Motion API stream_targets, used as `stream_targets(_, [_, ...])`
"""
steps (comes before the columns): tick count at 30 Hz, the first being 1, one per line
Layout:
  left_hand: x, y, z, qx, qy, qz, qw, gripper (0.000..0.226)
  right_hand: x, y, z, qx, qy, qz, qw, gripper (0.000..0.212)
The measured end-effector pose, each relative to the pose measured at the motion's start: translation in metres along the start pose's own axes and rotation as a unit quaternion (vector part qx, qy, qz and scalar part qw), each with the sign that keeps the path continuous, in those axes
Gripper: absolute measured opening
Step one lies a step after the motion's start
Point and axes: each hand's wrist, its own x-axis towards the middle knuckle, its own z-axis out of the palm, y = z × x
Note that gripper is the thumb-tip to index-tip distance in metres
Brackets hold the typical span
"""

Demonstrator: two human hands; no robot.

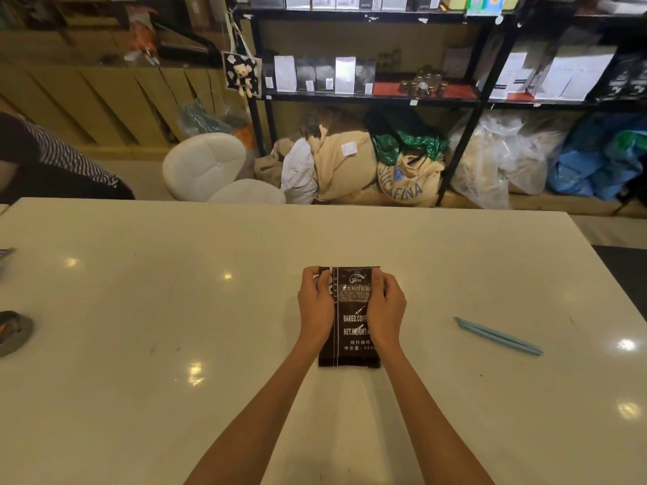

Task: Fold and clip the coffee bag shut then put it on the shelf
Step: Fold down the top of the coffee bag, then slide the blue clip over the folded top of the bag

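A dark brown coffee bag point(350, 323) with white print lies flat on the white table point(210, 344), its top end pointing away from me. My left hand point(316, 304) grips the bag's upper left edge, fingers curled over the top. My right hand point(383, 306) grips the upper right edge the same way. A long light blue clip point(497, 336) lies on the table well to the right of the bag, untouched. The black metal shelf point(371, 96) stands beyond the table's far edge and carries white and dark bags.
Burlap sacks point(406, 180) and plastic bags point(504, 159) sit on the floor under the shelf. A white round chair point(204, 164) stands behind the table. A person in a striped sleeve point(59, 159) is at the far left. A small round object point(14, 332) rests at the table's left edge.
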Motion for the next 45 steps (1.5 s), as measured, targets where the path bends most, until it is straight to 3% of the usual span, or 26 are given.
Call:
stream_targets(6, [-0.007,-0.002,0.005,-0.002,-0.019,-0.002,1.0,0.015,-0.001,-0.004,-0.004,0.008,0.037,0.028,0.999,0.044])
stream_targets(9, [-0.007,-0.01,0.001,0.017,-0.062,0.001,0.998,0.021,0.002,-0.003,-0.018,0.052,-0.026,0.083,0.995,0.044])
stream_targets(11, [-0.005,-0.016,-0.002,0.024,-0.056,0.012,0.998,0.023,0.008,-0.001,-0.045,0.036,-0.07,0.059,0.995,0.034])
stream_targets(14, [-0.001,-0.022,-0.005,0.013,-0.033,0.009,0.999,0.021,0.022,0.015,-0.12,-0.178,-0.063,-0.084,0.978,0.019])
stream_targets(16, [0.001,-0.022,-0.005,-0.021,-0.04,0.011,0.999,0.011,0.027,0.032,-0.18,-0.369,-0.037,-0.168,0.913,0.026])
stream_targets(18, [0.002,-0.022,-0.005,-0.055,-0.058,0.02,0.997,0.018,0.026,0.044,-0.228,-0.482,-0.036,-0.18,0.857,0.035])
stream_targets(20, [0.003,-0.023,-0.006,-0.061,-0.072,0.036,0.995,0.027,0.024,0.049,-0.251,-0.512,-0.041,-0.15,0.845,0.039])
stream_targets(23, [0.007,-0.025,-0.004,-0.031,-0.078,0.057,0.995,0.028,0.024,0.047,-0.252,-0.495,-0.033,-0.159,0.854,0.027])
stream_targets(26, [0.008,-0.026,-0.007,0.02,-0.104,0.092,0.99,0.021,0.019,0.038,-0.219,-0.412,-0.032,-0.151,0.898,0.014])
stream_targets(28, [0.005,-0.025,-0.01,0.061,-0.113,0.126,0.984,0.027,0.011,0.027,-0.182,-0.325,-0.07,-0.143,0.932,0.018])
stream_targets(30, [0.0,-0.018,-0.014,0.094,-0.119,0.115,0.982,0.028,0.004,0.012,-0.143,-0.258,-0.125,-0.165,0.944,0.02])
stream_targets(36, [-0.01,0.002,-0.03,-0.032,-0.191,-0.009,0.981,0.015,-0.008,-0.022,-0.064,-0.259,-0.231,-0.234,0.908,0.023])
stream_targets(42, [-0.007,0.0,-0.036,-0.049,-0.163,-0.026,0.985,0.022,-0.005,-0.032,-0.053,-0.26,-0.28,-0.233,0.894,0.025])
stream_targets(45, [-0.006,-0.002,-0.036,-0.059,-0.176,-0.044,0.982,0.023,-0.004,-0.032,-0.057,-0.283,-0.269,-0.255,0.885,0.038])
